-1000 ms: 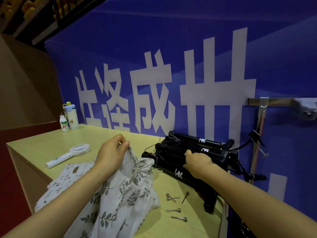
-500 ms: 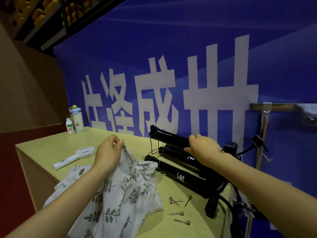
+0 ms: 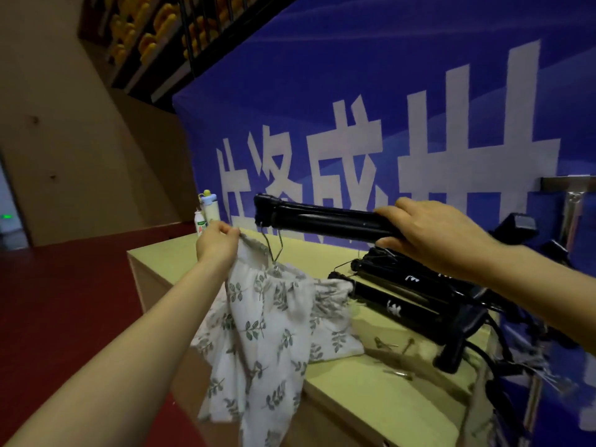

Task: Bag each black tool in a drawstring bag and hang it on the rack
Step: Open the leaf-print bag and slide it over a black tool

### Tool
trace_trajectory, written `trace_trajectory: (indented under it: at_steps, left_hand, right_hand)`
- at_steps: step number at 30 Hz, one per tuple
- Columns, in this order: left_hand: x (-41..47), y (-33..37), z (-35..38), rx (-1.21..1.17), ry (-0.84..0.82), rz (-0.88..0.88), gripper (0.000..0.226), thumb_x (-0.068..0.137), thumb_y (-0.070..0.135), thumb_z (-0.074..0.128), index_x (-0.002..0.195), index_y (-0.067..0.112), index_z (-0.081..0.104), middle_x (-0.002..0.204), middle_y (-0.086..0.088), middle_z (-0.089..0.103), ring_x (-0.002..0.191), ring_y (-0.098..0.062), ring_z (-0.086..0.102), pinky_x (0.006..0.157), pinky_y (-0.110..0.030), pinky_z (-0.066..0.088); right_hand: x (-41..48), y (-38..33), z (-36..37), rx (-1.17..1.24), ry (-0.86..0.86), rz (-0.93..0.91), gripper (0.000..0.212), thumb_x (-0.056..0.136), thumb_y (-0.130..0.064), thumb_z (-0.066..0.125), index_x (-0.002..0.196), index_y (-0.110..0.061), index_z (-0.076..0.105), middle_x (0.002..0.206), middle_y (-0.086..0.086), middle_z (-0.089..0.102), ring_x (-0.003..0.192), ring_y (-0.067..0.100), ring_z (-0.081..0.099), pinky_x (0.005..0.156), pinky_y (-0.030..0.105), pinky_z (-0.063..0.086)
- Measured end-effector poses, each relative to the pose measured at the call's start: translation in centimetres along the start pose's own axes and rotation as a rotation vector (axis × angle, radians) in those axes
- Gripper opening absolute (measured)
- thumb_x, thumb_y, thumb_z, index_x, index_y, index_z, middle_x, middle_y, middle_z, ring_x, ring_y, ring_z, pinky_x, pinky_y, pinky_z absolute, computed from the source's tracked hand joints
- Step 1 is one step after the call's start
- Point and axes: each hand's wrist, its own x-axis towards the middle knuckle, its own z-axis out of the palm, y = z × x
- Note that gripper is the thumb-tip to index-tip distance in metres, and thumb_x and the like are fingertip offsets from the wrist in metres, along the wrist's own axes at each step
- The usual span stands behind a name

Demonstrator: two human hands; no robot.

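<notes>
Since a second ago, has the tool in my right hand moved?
Yes: the right hand lifted the tool up off the pile on the table.

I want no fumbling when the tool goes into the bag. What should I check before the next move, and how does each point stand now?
1. Grip on the tool: ok. The right hand grips the black tool, clear of the table.
2. Hold on the bag: ok. The left hand pinches the rim of the drawstring bag.
3. Bag mouth open: cannot tell; the rim looks gathered.
4. Tool aimed into the bag: not ok; it lies about level above the rim.
5. Wire loop hanging from the tool: not ok; it dangles by the rim and might snag.
6. Rack free: cannot tell; only its end shows.
</notes>
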Motion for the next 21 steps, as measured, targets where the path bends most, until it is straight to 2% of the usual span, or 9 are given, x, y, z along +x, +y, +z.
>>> trace_trajectory:
  at_steps: [2, 3, 5, 7, 10, 13, 16, 19, 21]
  left_hand:
    - [0.3, 0.0, -1.8, -0.039, 0.015, -0.012, 0.030, 0.092, 0.022, 0.054, 0.065, 0.015, 0.044, 0.094, -0.019, 0.061, 0.075, -0.024, 0.048, 0.068, -0.032, 0.037]
    - [0.2, 0.1, -2.8, -0.045, 0.019, -0.027, 0.027, 0.092, 0.018, 0.053, 0.066, 0.015, 0.045, 0.086, -0.017, 0.060, 0.074, -0.024, 0.048, 0.068, -0.033, 0.038]
    - [0.3, 0.4, -4.1, -0.108, -0.002, -0.065, 0.026, 0.090, 0.008, 0.049, 0.065, 0.015, 0.046, 0.072, -0.011, 0.051, 0.072, -0.025, 0.046, 0.068, -0.034, 0.038]
    - [0.5, 0.6, -5.3, -0.184, -0.059, -0.075, 0.030, 0.090, 0.006, 0.053, 0.062, 0.014, 0.047, 0.072, -0.013, 0.050, 0.070, -0.025, 0.046, 0.070, -0.037, 0.041]
    - [0.2, 1.2, -6.2, -0.176, -0.102, -0.073, 0.032, 0.088, 0.007, 0.059, 0.058, 0.012, 0.049, 0.072, -0.013, 0.055, 0.072, -0.028, 0.054, 0.077, -0.039, 0.048]
    - [-0.5, 1.4, -7.0, -0.110, -0.054, -0.098, 0.035, 0.090, 0.003, 0.048, 0.058, 0.017, 0.046, 0.067, -0.007, 0.049, 0.060, -0.022, 0.047, 0.059, -0.029, 0.041]
    - [-0.3, 0.7, -7.6, 0.016, -0.019, -0.127, 0.031, 0.087, 0.005, 0.056, 0.059, 0.017, 0.051, 0.074, -0.015, 0.056, 0.068, -0.028, 0.053, 0.064, -0.031, 0.041]
    - [-0.2, 0.5, -8.0, -0.180, -0.096, -0.173, 0.033, 0.092, 0.001, 0.045, 0.060, 0.008, 0.049, 0.067, -0.012, 0.048, 0.058, -0.023, 0.044, 0.056, -0.030, 0.037]
    - [0.0, 0.7, -7.9, -0.217, -0.206, -0.161, 0.032, 0.091, -0.002, 0.050, 0.060, 0.005, 0.049, 0.066, -0.010, 0.053, 0.058, -0.017, 0.050, 0.053, -0.025, 0.044]
  right_hand:
    - [-0.2, -1.5, -0.7, 0.006, 0.008, -0.068, 0.061, 0.091, -0.055, 0.033, 0.142, -0.021, 0.029, 0.119, -0.002, 0.053, 0.095, 0.010, 0.054, 0.073, 0.018, 0.045]
    - [-0.2, -2.0, -0.9, 0.002, 0.016, -0.096, 0.063, 0.090, -0.055, 0.032, 0.143, -0.021, 0.030, 0.119, -0.001, 0.053, 0.096, 0.010, 0.055, 0.073, 0.019, 0.046]
    - [-0.4, -2.7, -1.3, 0.004, 0.039, -0.144, 0.062, 0.089, -0.052, 0.038, 0.139, -0.016, 0.039, 0.111, 0.002, 0.059, 0.088, 0.013, 0.059, 0.065, 0.019, 0.047]
    - [-0.4, -3.2, -1.5, 0.000, 0.087, -0.212, 0.058, 0.086, -0.049, 0.043, 0.129, -0.011, 0.050, 0.096, 0.005, 0.064, 0.074, 0.014, 0.062, 0.054, 0.019, 0.047]
    - [-0.1, -3.8, -1.9, -0.008, 0.125, -0.266, 0.056, 0.084, -0.047, 0.044, 0.124, -0.009, 0.052, 0.089, 0.006, 0.065, 0.065, 0.016, 0.062, 0.046, 0.024, 0.052]
    - [0.0, -4.0, -3.2, 0.052, 0.176, -0.246, 0.056, 0.087, -0.048, 0.037, 0.124, -0.008, 0.052, 0.088, 0.006, 0.064, 0.063, 0.015, 0.061, 0.045, 0.023, 0.052]
    - [0.0, -4.1, -4.2, 0.119, 0.215, -0.250, 0.056, 0.089, -0.047, 0.034, 0.123, -0.007, 0.052, 0.087, 0.005, 0.064, 0.061, 0.012, 0.059, 0.048, 0.017, 0.047]
    - [-0.2, -4.5, -3.5, 0.081, 0.194, -0.314, 0.055, 0.089, -0.050, 0.037, 0.123, -0.011, 0.053, 0.087, 0.001, 0.064, 0.062, 0.010, 0.060, 0.050, 0.015, 0.049]
    - [-0.2, -5.0, -2.4, 0.049, 0.166, -0.346, 0.056, 0.086, -0.050, 0.040, 0.128, -0.014, 0.050, 0.093, 0.000, 0.063, 0.070, 0.010, 0.060, 0.055, 0.019, 0.053]
